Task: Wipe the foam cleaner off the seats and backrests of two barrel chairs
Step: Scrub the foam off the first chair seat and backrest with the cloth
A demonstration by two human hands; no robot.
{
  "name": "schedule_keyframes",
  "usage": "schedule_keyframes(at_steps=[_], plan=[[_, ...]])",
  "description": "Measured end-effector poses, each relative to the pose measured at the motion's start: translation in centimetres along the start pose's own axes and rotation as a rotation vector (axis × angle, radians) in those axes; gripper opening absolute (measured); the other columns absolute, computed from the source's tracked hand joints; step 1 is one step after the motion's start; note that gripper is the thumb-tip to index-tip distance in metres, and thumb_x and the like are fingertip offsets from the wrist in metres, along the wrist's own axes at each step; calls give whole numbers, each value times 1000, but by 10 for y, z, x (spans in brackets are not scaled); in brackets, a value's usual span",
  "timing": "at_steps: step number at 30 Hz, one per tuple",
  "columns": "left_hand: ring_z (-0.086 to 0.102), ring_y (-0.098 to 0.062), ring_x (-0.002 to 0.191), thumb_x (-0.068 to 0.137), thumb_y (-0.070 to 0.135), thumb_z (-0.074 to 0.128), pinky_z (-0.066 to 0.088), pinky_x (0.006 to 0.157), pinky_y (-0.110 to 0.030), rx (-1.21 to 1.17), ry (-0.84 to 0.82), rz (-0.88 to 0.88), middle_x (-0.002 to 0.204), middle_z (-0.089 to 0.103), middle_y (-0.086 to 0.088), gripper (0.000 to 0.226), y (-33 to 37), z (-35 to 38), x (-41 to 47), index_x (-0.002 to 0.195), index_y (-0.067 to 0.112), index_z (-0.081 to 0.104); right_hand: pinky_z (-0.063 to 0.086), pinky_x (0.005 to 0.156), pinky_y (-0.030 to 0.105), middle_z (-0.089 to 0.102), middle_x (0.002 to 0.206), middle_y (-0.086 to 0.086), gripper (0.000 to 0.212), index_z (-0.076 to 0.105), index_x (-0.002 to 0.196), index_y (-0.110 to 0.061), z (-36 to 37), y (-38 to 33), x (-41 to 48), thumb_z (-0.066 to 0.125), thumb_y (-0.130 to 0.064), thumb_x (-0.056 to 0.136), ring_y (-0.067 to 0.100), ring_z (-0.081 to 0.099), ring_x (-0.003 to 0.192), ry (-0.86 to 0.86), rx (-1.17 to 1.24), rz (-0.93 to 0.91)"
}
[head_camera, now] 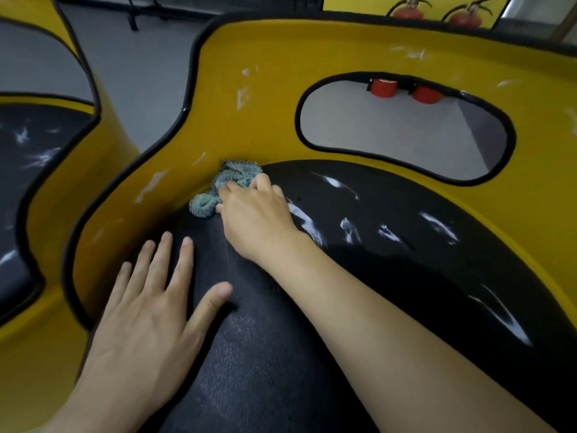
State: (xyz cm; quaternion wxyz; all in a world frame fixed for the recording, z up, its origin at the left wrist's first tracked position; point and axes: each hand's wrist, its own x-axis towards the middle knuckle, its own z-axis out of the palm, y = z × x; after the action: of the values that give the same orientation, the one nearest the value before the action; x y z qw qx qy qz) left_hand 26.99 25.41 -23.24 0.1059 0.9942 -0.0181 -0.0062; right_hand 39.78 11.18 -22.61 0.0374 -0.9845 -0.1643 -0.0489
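Note:
A yellow barrel chair fills the view, its backrest [274, 98] flecked with white foam and its black seat [390, 260] streaked with foam on the right half. My right hand [256, 214] grips a crumpled teal cloth [231, 179] and holds it down where the seat's far left edge meets the backrest. My left hand [150, 314] lies flat with spread fingers on the seat's near left part. A second yellow chair with a foam-marked black seat [28, 157] stands at the left.
An oval cutout [402, 129] in the backrest shows grey floor and two red objects [402, 89] behind. Grey floor [137, 76] separates the two chairs. Red fire extinguishers [437, 9] stand against a yellow wall at the top.

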Motion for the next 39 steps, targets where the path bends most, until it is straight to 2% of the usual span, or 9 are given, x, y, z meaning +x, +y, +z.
schedule_keyframes(at_steps=[5, 9, 14, 18, 24, 28, 34, 37, 39], plan=[[-12, -6, 152, 79, 85, -17, -10, 123, -29, -58, 27, 16, 169, -4, 5, 105, -1, -1, -1, 163, 28, 8, 36, 83, 37, 58, 119, -9, 24, 56, 118, -21, -17, -4, -86, 40, -33, 105, 24, 42, 107, 62, 91, -106], [-13, -9, 153, 77, 83, -19, -6, 126, -34, -61, 38, -4, 168, -9, 6, 103, 1, 1, 0, 162, 30, 2, 49, 80, 35, 64, 131, -9, 43, 62, 130, -19, -18, -7, -135, 40, -36, 97, 22, 52, 103, 106, 75, -109], [-2, -12, 155, 79, 85, -17, 0, 126, -36, -36, 61, 1, 170, 2, 3, 103, -4, 7, 3, 162, 29, 9, 33, 84, 39, 52, 136, -7, 33, 49, 135, -19, -17, -7, -67, 41, -32, 105, 27, 39, 112, 10, 92, -105], [10, -19, 156, 86, 87, -1, 12, 125, -45, -14, 75, -8, 169, 11, 0, 98, -10, 19, 8, 163, 27, 16, 31, 89, 40, 50, 140, -1, 38, 47, 139, -15, -10, -9, -21, 39, -32, 106, 31, 36, 121, -52, 19, -28], [14, -23, 155, 89, 85, 6, 15, 124, -47, 2, 86, 4, 168, 16, -2, 97, -13, 23, 8, 162, 23, 20, 32, 90, 40, 52, 141, -4, 36, 51, 134, -17, -11, -6, -79, 41, -35, 105, 27, 36, 119, 83, 69, -84], [18, -24, 155, 89, 85, 7, 16, 123, -46, 8, 114, 14, 168, 21, -6, 99, -12, 21, 6, 161, 20, 26, 39, 99, 42, 47, 153, -3, 46, 46, 147, -17, -14, 2, -138, 43, -36, 104, 27, 39, 128, 74, 131, -84], [15, -24, 156, 88, 87, 9, 12, 124, -44, -52, 154, 10, 169, 16, -1, 93, -16, 28, 9, 161, 31, 18, 32, 98, 45, 44, 153, 1, 45, 44, 146, -13, -10, 1, -92, 42, -30, 105, 30, 34, 129, 49, 102, -36], [7, -24, 158, 87, 87, 22, 11, 126, -54, -153, 118, -3, 171, 1, 6, 84, -44, 63, 29, 159, 48, 3, 30, 98, 44, 48, 145, 2, 43, 48, 141, -11, -10, -2, -47, 47, -32, 102, 32, 34, 128, -8, 48, 20], [1, -23, 158, 89, 81, 35, 16, 123, -60, -116, 103, 4, 171, -8, 7, 90, -69, 94, 49, 162, 40, 1, 30, 100, 44, 49, 143, 2, 44, 49, 140, -10, -12, -3, -44, 49, -33, 102, 32, 33, 129, -21, 47, 26]])
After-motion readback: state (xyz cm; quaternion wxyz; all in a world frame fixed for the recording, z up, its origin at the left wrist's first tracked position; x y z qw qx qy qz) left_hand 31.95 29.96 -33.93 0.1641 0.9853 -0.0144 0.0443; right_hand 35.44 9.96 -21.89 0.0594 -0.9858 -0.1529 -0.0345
